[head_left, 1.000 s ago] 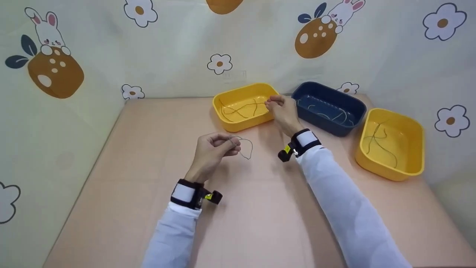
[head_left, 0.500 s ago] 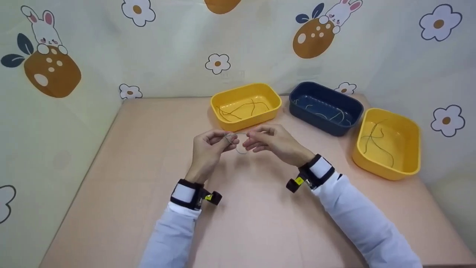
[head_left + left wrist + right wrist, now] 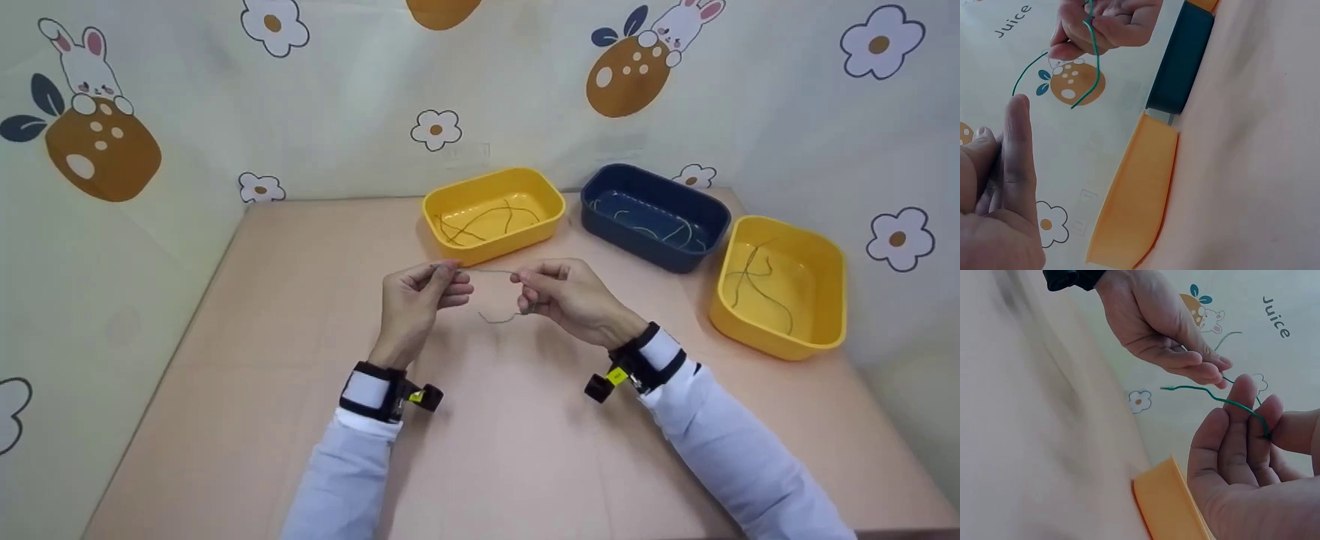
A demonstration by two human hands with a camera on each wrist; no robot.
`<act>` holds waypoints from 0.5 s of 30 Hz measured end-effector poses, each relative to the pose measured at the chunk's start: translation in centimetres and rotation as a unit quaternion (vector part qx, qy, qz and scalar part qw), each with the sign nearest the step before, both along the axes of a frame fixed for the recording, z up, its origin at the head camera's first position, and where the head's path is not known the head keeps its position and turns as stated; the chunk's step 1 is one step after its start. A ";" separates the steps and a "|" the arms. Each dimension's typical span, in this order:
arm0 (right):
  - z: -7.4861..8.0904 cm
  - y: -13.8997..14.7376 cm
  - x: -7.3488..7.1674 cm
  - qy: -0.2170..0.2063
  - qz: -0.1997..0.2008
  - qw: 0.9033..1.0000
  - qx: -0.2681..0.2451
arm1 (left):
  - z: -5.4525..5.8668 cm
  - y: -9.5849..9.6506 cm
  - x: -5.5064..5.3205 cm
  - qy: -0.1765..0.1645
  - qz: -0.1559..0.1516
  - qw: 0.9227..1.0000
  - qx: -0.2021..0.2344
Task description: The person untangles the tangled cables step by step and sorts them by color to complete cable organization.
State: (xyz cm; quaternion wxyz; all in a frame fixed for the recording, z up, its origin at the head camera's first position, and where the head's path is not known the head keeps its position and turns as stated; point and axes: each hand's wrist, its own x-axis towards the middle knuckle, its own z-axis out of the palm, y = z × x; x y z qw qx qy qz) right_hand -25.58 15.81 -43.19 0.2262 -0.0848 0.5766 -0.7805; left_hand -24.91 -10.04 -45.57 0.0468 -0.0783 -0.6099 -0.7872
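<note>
A thin green string [image 3: 486, 271] spans the gap between the two hands, above the table in front of the back yellow box. My left hand [image 3: 416, 300] pinches one part of it between thumb and index finger. With thumb and index finger, my right hand [image 3: 574, 296] pinches another part. A kinked free end of the green string [image 3: 1235, 404] trails from the right fingers in the right wrist view. Beyond the left hand, a short tail shows in that same view. In the left wrist view, the string's stretch at the left thumb is hidden behind the index finger.
A yellow box [image 3: 495, 247] with several strings stands at the back, beside a navy box [image 3: 652, 244] holding pale strings. Another yellow box [image 3: 776, 341] with strings stands at the right. Patterned sheeting [image 3: 337, 97] rises behind the pinkish table [image 3: 487, 450].
My right hand came back from beside the rear boxes to the string and now pinches it. The string, looped in the left hand before, is drawn out between both hands.
</note>
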 end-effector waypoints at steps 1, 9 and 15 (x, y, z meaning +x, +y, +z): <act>0.0 0.4 0.0 0.004 0.001 1.000 0.007 | 0.0 0.0 0.0 0.001 0.004 1.000 -0.007; -0.2 3.2 0.7 0.121 0.022 0.978 0.168 | 0.0 -0.2 -0.3 0.005 0.041 0.998 -0.038; 0.0 5.5 1.3 0.156 0.025 0.956 0.246 | 0.2 -0.4 -0.3 -0.004 0.041 0.999 -0.007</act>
